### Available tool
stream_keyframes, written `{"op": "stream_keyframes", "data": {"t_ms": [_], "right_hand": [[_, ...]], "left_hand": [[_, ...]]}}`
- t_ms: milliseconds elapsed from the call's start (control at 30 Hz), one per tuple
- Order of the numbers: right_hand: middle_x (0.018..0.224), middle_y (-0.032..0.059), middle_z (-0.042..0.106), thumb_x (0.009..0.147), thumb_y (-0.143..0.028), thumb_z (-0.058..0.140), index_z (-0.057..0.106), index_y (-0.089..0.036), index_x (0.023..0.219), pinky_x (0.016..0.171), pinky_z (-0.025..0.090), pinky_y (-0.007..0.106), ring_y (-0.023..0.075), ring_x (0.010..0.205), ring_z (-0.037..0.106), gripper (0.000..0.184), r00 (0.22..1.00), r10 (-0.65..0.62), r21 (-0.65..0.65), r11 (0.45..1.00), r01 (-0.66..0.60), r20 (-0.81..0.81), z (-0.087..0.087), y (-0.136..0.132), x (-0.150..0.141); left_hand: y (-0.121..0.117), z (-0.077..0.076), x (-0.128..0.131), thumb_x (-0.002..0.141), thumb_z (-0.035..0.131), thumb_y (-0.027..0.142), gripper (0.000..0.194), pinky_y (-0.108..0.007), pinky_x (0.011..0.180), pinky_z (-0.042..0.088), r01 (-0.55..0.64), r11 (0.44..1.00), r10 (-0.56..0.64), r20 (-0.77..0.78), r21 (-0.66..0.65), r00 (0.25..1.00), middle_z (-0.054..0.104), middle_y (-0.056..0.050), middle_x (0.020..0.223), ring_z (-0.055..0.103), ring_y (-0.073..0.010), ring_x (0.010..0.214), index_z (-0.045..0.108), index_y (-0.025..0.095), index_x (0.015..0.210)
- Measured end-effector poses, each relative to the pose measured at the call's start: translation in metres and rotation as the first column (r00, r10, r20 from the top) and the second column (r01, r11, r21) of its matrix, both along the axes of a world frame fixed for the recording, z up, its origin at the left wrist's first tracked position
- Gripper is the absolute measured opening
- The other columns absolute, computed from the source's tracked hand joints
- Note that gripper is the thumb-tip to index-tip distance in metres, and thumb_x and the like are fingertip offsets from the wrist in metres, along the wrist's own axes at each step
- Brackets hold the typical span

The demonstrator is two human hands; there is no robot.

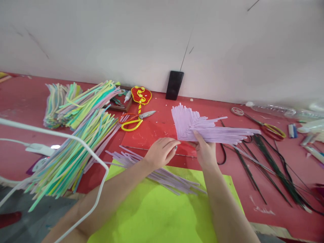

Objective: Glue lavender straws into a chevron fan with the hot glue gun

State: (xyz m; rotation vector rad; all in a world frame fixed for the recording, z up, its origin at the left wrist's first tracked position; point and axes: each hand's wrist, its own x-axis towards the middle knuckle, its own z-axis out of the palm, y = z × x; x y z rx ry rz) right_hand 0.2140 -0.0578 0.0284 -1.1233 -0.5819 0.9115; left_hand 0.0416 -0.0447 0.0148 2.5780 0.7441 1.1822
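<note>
My right hand (206,152) grips a piece made of lilac pipe cleaners (192,126), its thumb on top. The stems lie side by side and bend into a V, one arm going up and the other out to the right. Close to the lower left corner of that piece is my left hand (162,152), its fingertips pinched together. Whatever lies between those fingertips is too small to make out. Beneath my left forearm, loose lilac pipe cleaners (174,180) are spread over a yellow-green sheet (162,209).
Multicoloured pipe cleaner bundles (83,148) lie on the left, crossed by a white cable (83,143). Scissors (136,120) and a red, yellow-edged ornament (141,95) sit behind. A black phone (174,85) leans on the wall. Dark green stems (274,168) and more scissors (270,130) lie right.
</note>
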Motion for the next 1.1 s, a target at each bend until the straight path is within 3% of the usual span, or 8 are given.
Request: {"op": "stream_keyframes", "data": {"t_ms": [167,300,400,533,900,1100], "right_hand": [[0.103,-0.0025,0.071,0.06,-0.027,0.08,0.063,-0.029,0.107,0.075,0.059,0.038,0.0188,0.088,0.068,0.049,0.99,0.078,0.014,0.997,-0.077,-0.118,0.001,0.0,0.004],[0.102,-0.0039,0.071,0.063,-0.024,0.079,0.064,-0.029,0.105,0.069,0.06,0.029,0.0147,0.082,0.068,0.045,0.973,0.144,0.026,0.99,-0.142,-0.18,0.001,0.0,0.004],[0.099,-0.0053,0.071,0.064,-0.022,0.078,0.064,-0.03,0.104,0.062,0.06,0.024,0.0132,0.079,0.068,0.043,0.968,0.152,0.04,0.988,-0.146,-0.2,0.001,0.0,0.005],[0.093,-0.0068,0.072,0.064,-0.022,0.078,0.065,-0.03,0.103,0.056,0.06,0.022,0.0123,0.074,0.068,0.042,0.966,0.157,0.042,0.988,-0.151,-0.206,-0.002,0.0,0.006],[0.092,-0.006,0.072,0.065,-0.022,0.078,0.067,-0.027,0.097,0.057,0.06,0.022,0.0123,0.074,0.068,0.035,0.961,0.177,0.03,0.984,-0.174,-0.213,-0.005,0.0,0.006],[0.097,-0.0051,0.072,0.064,-0.024,0.079,0.065,-0.029,0.105,0.058,0.06,0.023,0.0131,0.076,0.069,0.044,0.966,0.172,0.024,0.985,-0.17,-0.194,-0.005,0.0,0.005]], "left_hand": [[0.002,-0.004,0.002,0.094,0.038,0.018,0.022,-0.034,0.081,0.051,0.031,0.996,-0.04,-0.118,-0.08,0.992,0.068,-0.008,0.095,0.063,-0.0185,0.088,0.059,0.015,0.103],[0.005,-0.011,0.004,0.094,0.041,0.023,0.027,-0.036,0.094,0.048,-0.057,0.984,0.012,-0.257,-0.168,0.966,0.065,-0.011,0.113,0.061,-0.0205,0.106,0.057,0.014,0.114],[0.005,-0.017,0.006,0.093,0.045,0.034,0.046,-0.045,0.11,0.033,-0.176,0.962,0.071,-0.43,-0.21,0.9,0.047,-0.017,0.14,0.041,-0.0271,0.133,0.045,0.009,0.132],[0.004,-0.021,0.005,0.092,0.043,0.049,0.066,-0.056,0.114,0.019,-0.364,0.904,0.17,-0.595,-0.222,0.785,0.024,-0.019,0.153,0.019,-0.032,0.142,0.03,0.009,0.143],[0.02,-0.023,-0.004,0.094,0.033,0.053,0.07,-0.042,0.116,0.023,-0.512,0.837,0.287,-0.64,-0.195,0.713,0.021,-0.019,0.153,0.019,-0.0288,0.143,0.028,0.006,0.145],[0.022,-0.022,-0.006,0.094,0.033,0.053,0.068,-0.052,0.115,0.018,-0.571,0.806,0.344,-0.663,-0.155,0.665,0.02,-0.017,0.154,0.018,-0.0296,0.143,0.027,0.01,0.146]]}}
